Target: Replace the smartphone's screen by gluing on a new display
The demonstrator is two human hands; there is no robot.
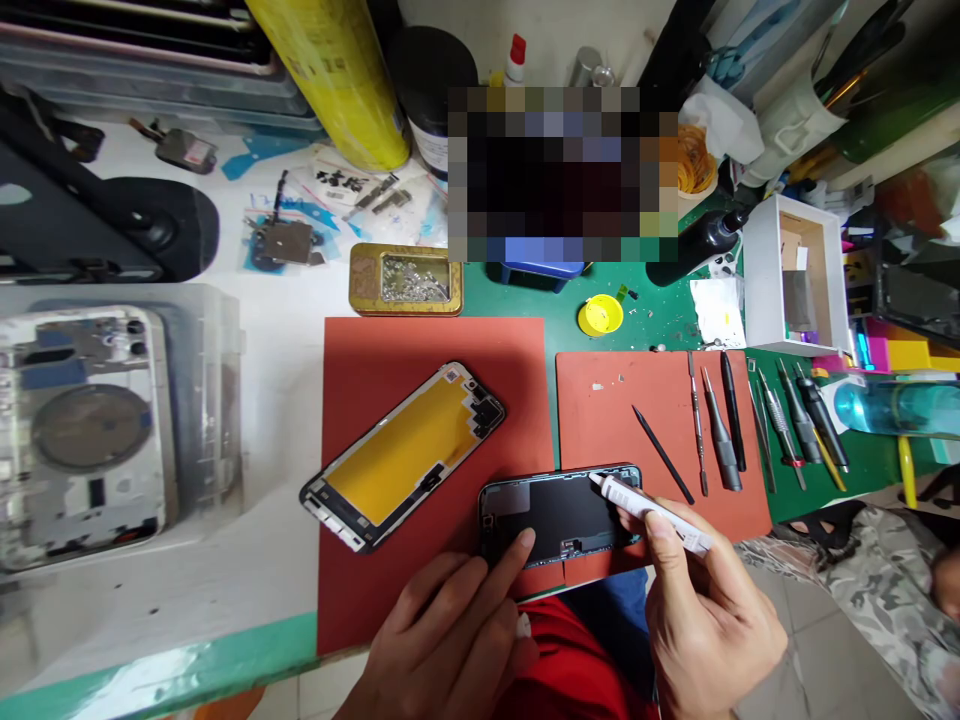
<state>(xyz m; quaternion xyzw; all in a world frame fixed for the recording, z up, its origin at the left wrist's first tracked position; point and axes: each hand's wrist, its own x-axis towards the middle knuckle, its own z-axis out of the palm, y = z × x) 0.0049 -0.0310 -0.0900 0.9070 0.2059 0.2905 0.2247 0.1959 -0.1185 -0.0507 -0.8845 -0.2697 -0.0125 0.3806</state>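
Observation:
A black open phone housing lies at the front of the red mats, its inner side up. The index finger of my left hand is stretched out and presses on its left part; the other fingers are partly bent beside it, not wrapped round it. My right hand is closed on a slim white glue tube, tilted with its nozzle at the housing's upper rim. Left of the housing lies a phone screen, its yellow backing up.
Several tools, including a black spudger and a grey-handled driver, lie on the right mat. Behind are a tin of screws and a yellow cap. A clear plastic box stands at left.

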